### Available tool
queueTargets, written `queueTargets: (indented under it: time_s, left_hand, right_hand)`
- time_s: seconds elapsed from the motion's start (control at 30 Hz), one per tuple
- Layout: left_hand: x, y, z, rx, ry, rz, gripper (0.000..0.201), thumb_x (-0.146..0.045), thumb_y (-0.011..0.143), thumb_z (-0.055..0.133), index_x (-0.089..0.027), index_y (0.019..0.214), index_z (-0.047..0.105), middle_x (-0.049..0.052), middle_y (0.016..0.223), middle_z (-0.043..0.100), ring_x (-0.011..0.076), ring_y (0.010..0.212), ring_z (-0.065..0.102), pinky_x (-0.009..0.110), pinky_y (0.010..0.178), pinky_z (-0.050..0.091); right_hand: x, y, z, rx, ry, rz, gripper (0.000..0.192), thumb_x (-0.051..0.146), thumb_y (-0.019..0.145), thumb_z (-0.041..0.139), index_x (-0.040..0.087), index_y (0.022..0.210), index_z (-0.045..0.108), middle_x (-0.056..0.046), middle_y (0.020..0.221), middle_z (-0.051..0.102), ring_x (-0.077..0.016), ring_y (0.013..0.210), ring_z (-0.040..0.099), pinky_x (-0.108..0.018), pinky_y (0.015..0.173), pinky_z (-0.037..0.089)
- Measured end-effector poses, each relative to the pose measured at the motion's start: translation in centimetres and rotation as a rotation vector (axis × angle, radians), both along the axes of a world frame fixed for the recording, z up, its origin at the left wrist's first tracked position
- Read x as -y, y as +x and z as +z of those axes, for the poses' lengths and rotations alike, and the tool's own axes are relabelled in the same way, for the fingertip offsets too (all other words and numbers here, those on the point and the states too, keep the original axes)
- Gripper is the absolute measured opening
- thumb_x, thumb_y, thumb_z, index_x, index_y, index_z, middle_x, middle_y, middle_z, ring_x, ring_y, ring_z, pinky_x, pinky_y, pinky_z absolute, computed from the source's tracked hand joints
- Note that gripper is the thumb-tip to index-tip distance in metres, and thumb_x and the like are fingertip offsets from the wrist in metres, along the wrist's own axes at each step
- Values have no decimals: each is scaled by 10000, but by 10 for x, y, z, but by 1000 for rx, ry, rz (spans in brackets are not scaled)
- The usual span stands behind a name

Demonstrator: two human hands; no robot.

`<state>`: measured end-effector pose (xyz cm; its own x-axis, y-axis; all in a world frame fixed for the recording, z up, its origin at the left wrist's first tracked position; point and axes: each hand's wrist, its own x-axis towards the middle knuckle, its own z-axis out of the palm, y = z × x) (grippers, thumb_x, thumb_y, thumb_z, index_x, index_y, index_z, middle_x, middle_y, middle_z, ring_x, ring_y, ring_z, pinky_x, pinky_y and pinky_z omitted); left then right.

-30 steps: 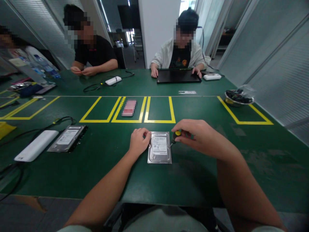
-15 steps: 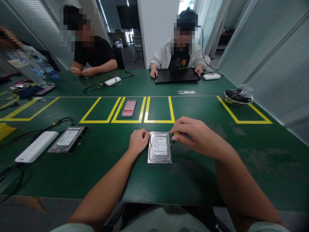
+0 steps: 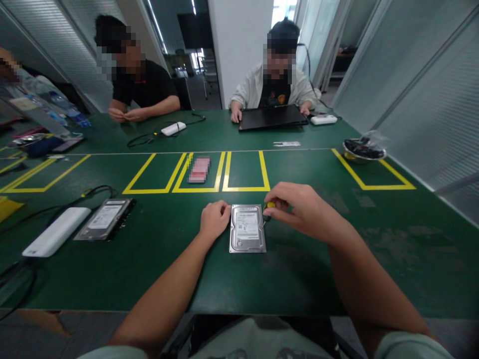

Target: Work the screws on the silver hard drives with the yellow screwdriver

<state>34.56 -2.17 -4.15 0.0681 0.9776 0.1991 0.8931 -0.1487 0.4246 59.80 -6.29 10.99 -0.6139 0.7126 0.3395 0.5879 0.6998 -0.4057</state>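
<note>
A silver hard drive (image 3: 247, 227) with a white label lies flat on the green table in front of me. My left hand (image 3: 216, 218) is closed, its fingertips holding the drive's upper left edge. At the opposite side, my right hand (image 3: 294, 205) pinches a small screwdriver (image 3: 268, 211) whose handle shows yellow, red and dark parts. Its thin shaft points down toward the drive's right edge; whether the tip touches a screw is too small to tell. Part of the handle is hidden by my fingers.
To the left lie a second hard drive (image 3: 106, 217), a white power bank (image 3: 56, 232) and black cables. Yellow tape rectangles mark the table, one with a pink item (image 3: 199, 170). A metal bowl (image 3: 363, 151) stands far right. A person opposite holds a black panel (image 3: 273, 118).
My hands stay at the drive, with the screwdriver and right fingers shifting only slightly. The view has tilted a little. The person opposite has tilted the black panel slightly.
</note>
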Motion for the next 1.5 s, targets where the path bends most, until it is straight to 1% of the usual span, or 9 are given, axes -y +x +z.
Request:
queueTargets:
  time_s: [0.17,0.4,0.57,0.77,0.9,1.07,1.33,1.5]
  left_hand:
    - [0,-1,-1,-12,1,0,276,-372,919,459,-212,769,627,39,766,681,208,747,578,310,675,370]
    - [0,-1,-1,-4,1,3,266,-362,917,463,-216,767,628,34,761,683,210,752,586,311,686,379]
    - [1,0,-1,-6,1,4,260,-360,913,474,-217,757,625,30,751,680,210,751,586,311,685,382]
    - [1,0,-1,-22,-1,1,258,-365,910,482,-217,761,632,34,758,684,215,751,585,314,680,385]
    - [1,0,-1,-19,-6,4,256,-362,909,481,-216,765,634,35,764,688,212,758,588,312,693,390]
    - [0,0,-2,-18,3,1,259,-366,910,478,-219,758,628,34,762,687,211,752,586,311,687,384]
    - [1,0,1,35,7,-1,265,-361,908,471,-215,743,617,29,746,674,204,735,576,307,669,363]
    - [1,0,2,60,-8,8,269,-364,908,472,-210,744,619,33,751,680,196,719,578,301,654,361]
  right_hand:
    - [0,1,1,24,-2,-38,108,264,870,665,176,886,605,-4,766,596,-139,693,543,-247,640,389]
    - [0,5,2,26,1,-19,78,259,893,634,184,911,638,-38,872,599,-148,752,556,-257,677,416]
    - [1,5,2,31,-1,3,63,231,896,624,181,930,643,-31,864,617,-151,773,572,-256,695,420]
    - [1,4,3,23,17,-11,80,234,874,651,181,932,637,-6,806,626,-131,696,564,-244,651,402]
    - [2,4,5,18,0,-17,68,215,873,641,182,932,638,2,783,622,-119,658,557,-235,626,395]
    - [2,5,4,3,-33,15,70,200,890,615,184,954,639,-9,840,644,-119,700,581,-232,655,415]
    - [2,6,4,-21,-35,62,111,154,895,575,180,978,643,-42,932,652,-142,782,582,-259,726,439]
    - [2,3,3,-45,-43,61,74,209,896,618,171,952,647,-50,932,625,-144,776,566,-261,721,434]
